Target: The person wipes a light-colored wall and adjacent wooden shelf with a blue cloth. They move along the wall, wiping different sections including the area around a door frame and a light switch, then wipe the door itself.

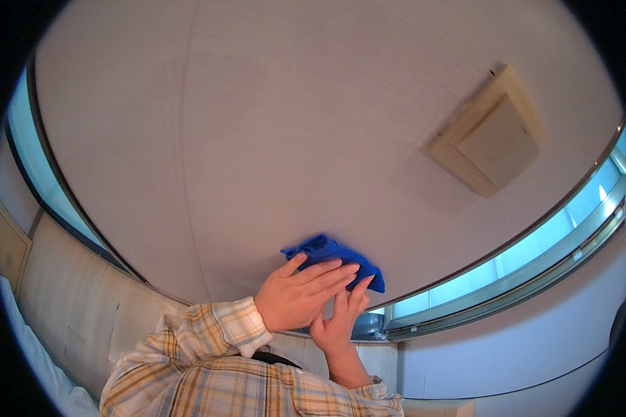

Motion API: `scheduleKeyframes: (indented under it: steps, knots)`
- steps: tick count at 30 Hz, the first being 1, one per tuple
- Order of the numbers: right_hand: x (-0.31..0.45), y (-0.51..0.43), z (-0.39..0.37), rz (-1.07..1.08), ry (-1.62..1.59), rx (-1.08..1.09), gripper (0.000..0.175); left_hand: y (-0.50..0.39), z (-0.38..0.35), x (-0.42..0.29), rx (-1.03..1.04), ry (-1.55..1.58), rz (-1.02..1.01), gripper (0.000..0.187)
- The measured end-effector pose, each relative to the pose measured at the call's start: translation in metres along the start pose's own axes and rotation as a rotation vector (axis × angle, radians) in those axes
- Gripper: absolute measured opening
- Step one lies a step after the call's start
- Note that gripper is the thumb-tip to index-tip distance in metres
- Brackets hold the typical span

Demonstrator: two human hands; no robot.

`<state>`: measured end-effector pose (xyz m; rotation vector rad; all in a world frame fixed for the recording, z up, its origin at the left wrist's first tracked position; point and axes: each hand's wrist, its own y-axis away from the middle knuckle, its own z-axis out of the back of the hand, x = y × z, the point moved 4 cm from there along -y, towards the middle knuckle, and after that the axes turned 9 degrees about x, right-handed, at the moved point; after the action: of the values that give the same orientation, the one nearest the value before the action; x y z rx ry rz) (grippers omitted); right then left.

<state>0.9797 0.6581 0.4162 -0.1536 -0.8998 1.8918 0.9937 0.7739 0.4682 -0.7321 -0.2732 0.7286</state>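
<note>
A folded blue cloth lies against a pale, finely textured wall. My left hand rests over the cloth's lower side, fingers stretched to the right, holding it to the wall. Just below and to the right, my right hand has its fingertips on the cloth's lower right edge. The left fingers partly cover the cloth, and its underside is hidden. Both hands come close together, with the left one nearer the wall.
A yellowed wall switch sits on the wall at upper right. A sliding window borders the wall on the right. At left are a dark-framed opening, a pale wood-plank floor and light fabric. A thin vertical seam crosses the wall.
</note>
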Motion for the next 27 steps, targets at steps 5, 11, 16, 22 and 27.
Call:
scheduleKeyframes:
  steps: [5,11,16,22,27]
  knots:
    - [0.019,-0.017,-0.002,0.070,-0.025,0.016,0.056,0.010,0.016,0.024,-0.068,-0.031,0.042,0.037]
    - [0.046,-0.014,-0.032,0.104,-0.030,0.061,0.058,0.047,0.024,0.049,-0.003,0.006,0.103,0.041]
    - [0.070,-0.011,-0.055,0.104,-0.050,0.096,0.056,0.075,0.029,0.068,0.066,0.008,0.139,0.043]
    - [0.095,-0.031,-0.069,0.156,-0.029,0.071,0.054,0.089,0.048,0.099,-0.025,-0.060,0.133,0.043]
    - [0.115,-0.028,-0.091,0.185,-0.008,0.098,0.050,0.122,0.044,0.113,0.036,-0.036,0.189,0.045]
